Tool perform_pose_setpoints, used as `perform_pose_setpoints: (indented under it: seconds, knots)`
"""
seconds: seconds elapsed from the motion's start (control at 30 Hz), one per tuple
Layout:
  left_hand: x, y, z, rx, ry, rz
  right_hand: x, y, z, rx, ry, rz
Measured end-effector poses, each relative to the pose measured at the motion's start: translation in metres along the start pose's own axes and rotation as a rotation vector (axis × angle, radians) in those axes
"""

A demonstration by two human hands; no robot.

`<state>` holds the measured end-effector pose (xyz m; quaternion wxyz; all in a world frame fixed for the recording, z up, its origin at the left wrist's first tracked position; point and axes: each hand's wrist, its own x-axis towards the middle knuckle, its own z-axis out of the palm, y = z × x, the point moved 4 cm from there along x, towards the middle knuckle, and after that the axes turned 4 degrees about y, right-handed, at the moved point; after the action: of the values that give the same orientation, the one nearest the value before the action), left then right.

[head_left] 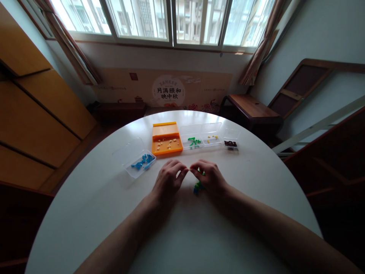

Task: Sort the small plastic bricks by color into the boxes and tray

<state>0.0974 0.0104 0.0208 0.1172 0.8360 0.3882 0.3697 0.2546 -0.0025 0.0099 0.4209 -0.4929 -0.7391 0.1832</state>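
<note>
Round white table (114, 198), sorted bead boxes (167, 144), windowed room, hands (189, 177) together.

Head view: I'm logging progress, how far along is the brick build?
Done: a small blue-green cluster sits under the right hand. In hand: both hands, left too, pinch a tiny piece. Left: loose pieces remain in all five boxes, e.g. the orange box.

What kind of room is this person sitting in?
Probably a room in a home: a round white table by a wide window with curtains, wooden cabinets alongside, and a wooden bench.
</note>
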Motion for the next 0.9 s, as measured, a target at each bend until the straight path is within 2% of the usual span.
perform_pose_setpoints:
  seconds: [0.13, 0.27, 0.47, 0.57, 0.7, 0.9]
  knots:
    - [-0.001, -0.003, -0.001, 0.043, 0.019, -0.037, 0.012, 0.002, -0.003, -0.051, 0.013, 0.018]
    - [-0.002, -0.003, 0.000, 0.094, 0.007, -0.002, 0.041, 0.002, -0.001, -0.130, 0.006, 0.018]
    - [-0.003, 0.000, 0.000, 0.127, -0.019, 0.088, 0.098, -0.004, 0.024, -0.202, 0.029, 0.001]
    - [-0.003, -0.001, 0.001, 0.125, -0.015, 0.095, 0.113, -0.003, 0.033, -0.193, 0.061, 0.040]
    - [-0.004, -0.003, 0.002, 0.118, -0.039, 0.078, 0.108, 0.003, 0.030, -0.170, 0.076, 0.075]
    - [-0.005, 0.000, 0.005, 0.102, -0.097, 0.106, 0.066, 0.012, 0.003, -0.126, 0.063, -0.009]
